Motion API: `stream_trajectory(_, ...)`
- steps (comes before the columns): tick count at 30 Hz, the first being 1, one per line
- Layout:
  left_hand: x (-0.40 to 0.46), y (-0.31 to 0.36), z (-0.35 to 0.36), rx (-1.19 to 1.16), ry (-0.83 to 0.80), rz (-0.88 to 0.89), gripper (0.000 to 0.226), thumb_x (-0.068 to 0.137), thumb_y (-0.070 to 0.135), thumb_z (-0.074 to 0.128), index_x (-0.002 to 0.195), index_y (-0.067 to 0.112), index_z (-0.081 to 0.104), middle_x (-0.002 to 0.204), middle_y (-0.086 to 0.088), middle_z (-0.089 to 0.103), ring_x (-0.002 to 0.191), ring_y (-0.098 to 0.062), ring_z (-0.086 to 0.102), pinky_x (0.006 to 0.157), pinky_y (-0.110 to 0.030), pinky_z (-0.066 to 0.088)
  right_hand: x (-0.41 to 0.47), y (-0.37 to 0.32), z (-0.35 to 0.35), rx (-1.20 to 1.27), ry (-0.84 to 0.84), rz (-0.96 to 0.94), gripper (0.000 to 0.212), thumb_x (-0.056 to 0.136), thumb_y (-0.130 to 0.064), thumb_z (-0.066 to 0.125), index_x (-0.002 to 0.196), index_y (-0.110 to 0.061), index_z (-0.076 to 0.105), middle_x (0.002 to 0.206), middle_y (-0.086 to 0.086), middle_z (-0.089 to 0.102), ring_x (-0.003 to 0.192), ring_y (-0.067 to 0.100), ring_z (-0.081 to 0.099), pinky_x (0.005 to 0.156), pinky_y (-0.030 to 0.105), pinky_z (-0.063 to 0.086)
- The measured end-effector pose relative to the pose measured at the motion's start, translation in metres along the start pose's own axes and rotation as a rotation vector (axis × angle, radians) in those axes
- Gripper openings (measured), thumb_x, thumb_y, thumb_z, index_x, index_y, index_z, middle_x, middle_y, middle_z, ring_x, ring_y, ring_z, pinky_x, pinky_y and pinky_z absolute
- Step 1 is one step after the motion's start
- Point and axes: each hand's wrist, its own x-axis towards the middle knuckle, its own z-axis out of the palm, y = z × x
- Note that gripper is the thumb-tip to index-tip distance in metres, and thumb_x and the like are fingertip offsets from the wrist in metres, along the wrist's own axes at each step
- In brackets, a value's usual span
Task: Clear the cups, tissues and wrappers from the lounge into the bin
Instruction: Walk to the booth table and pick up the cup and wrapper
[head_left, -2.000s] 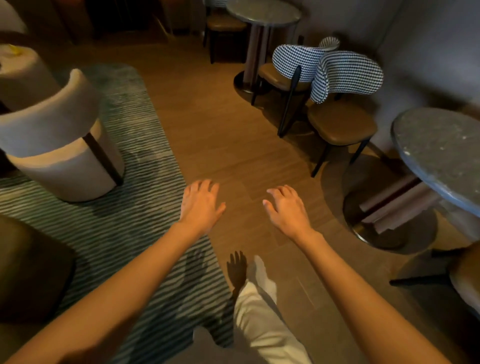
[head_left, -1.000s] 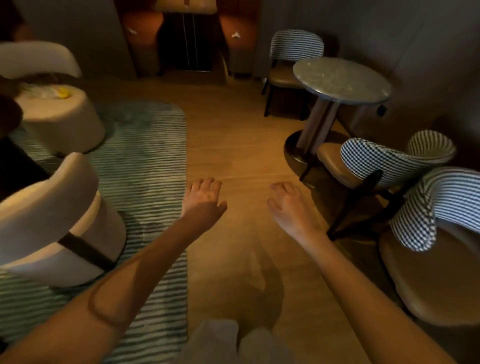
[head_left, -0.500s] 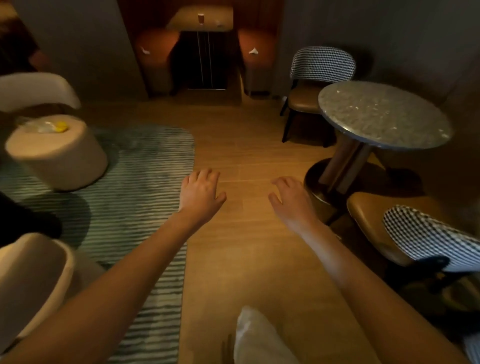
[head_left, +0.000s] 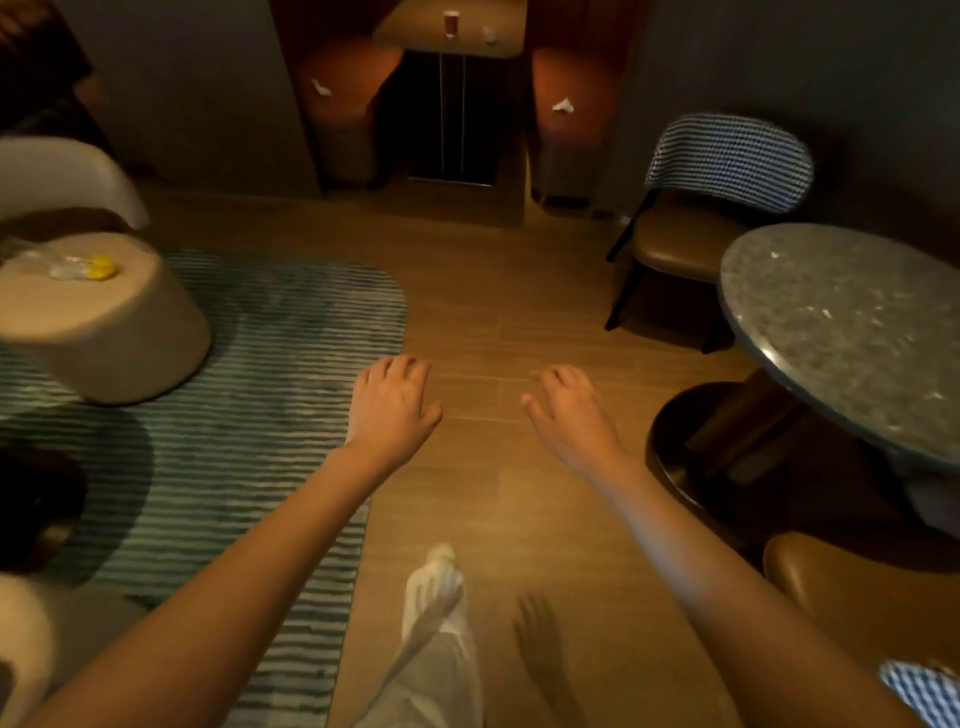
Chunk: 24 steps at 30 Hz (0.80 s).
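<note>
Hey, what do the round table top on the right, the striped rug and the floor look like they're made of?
Round table top: looks like polished stone or terrazzo, grey and speckled with glossy glints, though it might be a laminate.
Striped rug: seems a woven textile, matte, with fuzzy green and pale bands.
Floor: looks like wood or wood-look planks, with brown grain, visible seams and a soft sheen.

Lounge: booth seats (head_left: 566, 88), marble café table (head_left: 852, 332), houndstooth chair (head_left: 727, 161), striped rug (head_left: 249, 415).
</note>
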Motion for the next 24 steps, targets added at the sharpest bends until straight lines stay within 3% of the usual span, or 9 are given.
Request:
stream_trajectory(10,0.255,-0.06,-0.016,-0.036,0.074,-0.018,0.056,0.091,0.046,0.05,0.138,0.016,0.043,0.137,-0.006,0.048,0.127,-0.027,0.042,0.106,-0.041,0.035,0.26,0.007,-0.032,0.026,0.091,0.008,0.04,0.099,-0.034,0.045,0.134,-0.015,0.049,0.134,0.003,0.052,0.131,0.019,0.039,0.107,0.034,0.034)
stream_trajectory(15,0.357,-0.075,0.007,-0.04,0.015,0.023,0.052,0.092,0.045,0.048,0.136,0.017,0.045,0.135,-0.004,0.05,0.126,-0.025,0.043,0.104,-0.039,0.036,0.357,0.036,-0.014,-0.003,0.042,0.058,0.039,0.099,-0.035,0.043,0.132,-0.015,0.051,0.132,0.003,0.054,0.129,0.019,0.042,0.104,0.033,0.037)
stream_trajectory(24,0.621,-0.077,0.005,-0.018,0.045,0.041,0.054,0.093,0.046,0.047,0.139,0.018,0.042,0.137,-0.004,0.048,0.129,-0.025,0.04,0.106,-0.038,0.034,0.614,0.104,-0.035,0.035,0.161,0.067,0.037,0.099,-0.035,0.042,0.13,-0.016,0.053,0.13,0.001,0.056,0.127,0.018,0.044,0.102,0.033,0.04)
